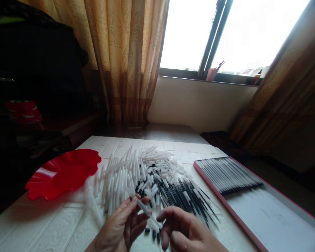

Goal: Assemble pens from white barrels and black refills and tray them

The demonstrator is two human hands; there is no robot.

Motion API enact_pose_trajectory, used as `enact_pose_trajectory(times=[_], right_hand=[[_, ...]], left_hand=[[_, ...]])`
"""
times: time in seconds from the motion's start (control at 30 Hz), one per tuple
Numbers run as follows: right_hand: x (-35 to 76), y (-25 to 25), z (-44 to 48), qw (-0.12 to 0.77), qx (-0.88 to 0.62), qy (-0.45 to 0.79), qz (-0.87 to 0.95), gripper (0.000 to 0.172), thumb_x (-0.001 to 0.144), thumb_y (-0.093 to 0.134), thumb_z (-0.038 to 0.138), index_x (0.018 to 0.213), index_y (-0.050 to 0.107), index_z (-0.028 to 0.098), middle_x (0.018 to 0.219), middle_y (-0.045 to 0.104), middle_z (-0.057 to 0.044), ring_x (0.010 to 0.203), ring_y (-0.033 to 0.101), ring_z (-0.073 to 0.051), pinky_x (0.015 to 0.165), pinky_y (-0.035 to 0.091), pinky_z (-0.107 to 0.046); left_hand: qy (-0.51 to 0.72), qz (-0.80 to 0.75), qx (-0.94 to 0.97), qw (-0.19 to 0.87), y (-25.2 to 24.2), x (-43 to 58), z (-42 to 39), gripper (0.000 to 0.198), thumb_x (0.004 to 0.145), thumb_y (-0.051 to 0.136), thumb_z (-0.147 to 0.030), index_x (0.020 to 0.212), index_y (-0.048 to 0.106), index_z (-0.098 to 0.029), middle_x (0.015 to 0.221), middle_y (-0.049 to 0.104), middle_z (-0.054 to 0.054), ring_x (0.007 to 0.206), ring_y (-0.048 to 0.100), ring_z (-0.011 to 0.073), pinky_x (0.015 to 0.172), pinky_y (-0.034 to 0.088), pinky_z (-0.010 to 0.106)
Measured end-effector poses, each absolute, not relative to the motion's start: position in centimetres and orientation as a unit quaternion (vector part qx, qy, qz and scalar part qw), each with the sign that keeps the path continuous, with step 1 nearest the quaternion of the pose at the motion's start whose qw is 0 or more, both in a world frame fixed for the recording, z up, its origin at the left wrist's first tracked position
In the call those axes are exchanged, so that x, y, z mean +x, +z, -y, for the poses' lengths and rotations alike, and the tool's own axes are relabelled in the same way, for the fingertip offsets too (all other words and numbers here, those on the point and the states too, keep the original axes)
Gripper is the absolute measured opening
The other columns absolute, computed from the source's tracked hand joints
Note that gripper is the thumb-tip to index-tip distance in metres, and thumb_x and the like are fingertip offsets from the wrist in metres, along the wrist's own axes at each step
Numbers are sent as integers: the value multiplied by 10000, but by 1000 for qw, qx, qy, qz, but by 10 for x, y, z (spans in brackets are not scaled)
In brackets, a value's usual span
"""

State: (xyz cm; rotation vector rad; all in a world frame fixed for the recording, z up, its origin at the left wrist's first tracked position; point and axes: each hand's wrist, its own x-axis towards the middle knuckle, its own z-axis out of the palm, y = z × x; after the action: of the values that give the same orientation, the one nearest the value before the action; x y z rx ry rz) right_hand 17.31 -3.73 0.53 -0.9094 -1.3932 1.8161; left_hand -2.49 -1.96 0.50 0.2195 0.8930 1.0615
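My left hand (128, 222) is closed, pinching a translucent white pen barrel (144, 207) between thumb and fingers. The barrel slants down to the right. Close to its lower end is my right hand (186, 227), with its fingers loosely bent and apart and nothing visible in them. Several small black plugs (154, 234) lie on the table below and between the hands. Beyond my hands spread a heap of white pen barrels (118, 182), short clear caps (165, 168) and a bundle of dark, thin pen refills (186, 199).
A red scalloped bowl (63, 173) stands on the left of the white brick-patterned tabletop (55, 224). On the right is a pink-rimmed tray (280, 217) holding a row of assembled pens (228, 175). Curtains (128, 52) and a window are behind.
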Motion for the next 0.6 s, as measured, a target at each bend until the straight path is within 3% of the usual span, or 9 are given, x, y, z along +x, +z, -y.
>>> enact_pose_trajectory(times=[0.1, 0.17, 0.23, 0.3, 0.4, 0.5, 0.6], right_hand=[[180, 11, 43, 338, -372, 636, 585, 524, 754, 707, 631, 969, 587, 168, 688, 527, 22, 601, 445, -101, 559, 358, -211], [185, 12, 44, 314, -428, 525, 665, 282, 821, 672, 444, 858, 638, 166, 669, 547, 15, 591, 466, -106, 559, 370, -213], [190, 9, 46, 253, -463, 409, 745, 90, 800, 650, 248, 793, 691, 168, 700, 624, -4, 596, 529, -108, 569, 388, -200], [193, 1, 48, 170, -469, 332, 800, 110, 748, 673, 163, 836, 733, 193, 757, 694, -12, 596, 588, -110, 555, 381, -187], [192, -21, 54, 76, -480, 206, 849, 200, 716, 753, 193, 909, 740, 244, 780, 729, -8, 571, 634, -128, 480, 307, -204], [188, -46, 58, 76, -472, 82, 875, 153, 709, 764, 191, 831, 703, 259, 758, 715, 18, 542, 645, -133, 438, 249, -237], [187, -61, 59, 122, -466, 49, 875, 192, 644, 762, 142, 763, 644, 236, 728, 692, 26, 533, 645, -144, 426, 259, -236]], left_hand=[[475, -428, 108, 761, 8, -25, 20, 136, 876, 692, -84, 986, 629, -133, 964, 782, 100, 644, 778, 195, 522, 630, 207], [467, -436, 113, 761, 10, -25, 20, 159, 882, 686, -95, 1014, 614, -146, 991, 779, 94, 632, 777, 199, 483, 619, 202], [459, -444, 115, 761, 10, -26, 19, 179, 887, 678, -100, 1034, 595, -159, 1023, 773, 96, 626, 777, 207, 447, 608, 200], [448, -448, 115, 765, 10, -26, 19, 205, 885, 684, -110, 1050, 577, -169, 1040, 769, 102, 621, 777, 214, 423, 599, 200], [434, -443, 118, 775, 8, -24, 20, 269, 872, 711, -134, 1082, 550, -182, 1043, 764, 100, 627, 778, 228, 417, 600, 207], [428, -445, 121, 777, 8, -22, 20, 281, 879, 706, -143, 1094, 530, -186, 1036, 759, 97, 623, 777, 231, 413, 599, 213], [432, -461, 125, 765, 10, -21, 20, 226, 907, 667, -138, 1075, 523, -187, 1009, 757, 93, 603, 773, 224, 400, 589, 211]])
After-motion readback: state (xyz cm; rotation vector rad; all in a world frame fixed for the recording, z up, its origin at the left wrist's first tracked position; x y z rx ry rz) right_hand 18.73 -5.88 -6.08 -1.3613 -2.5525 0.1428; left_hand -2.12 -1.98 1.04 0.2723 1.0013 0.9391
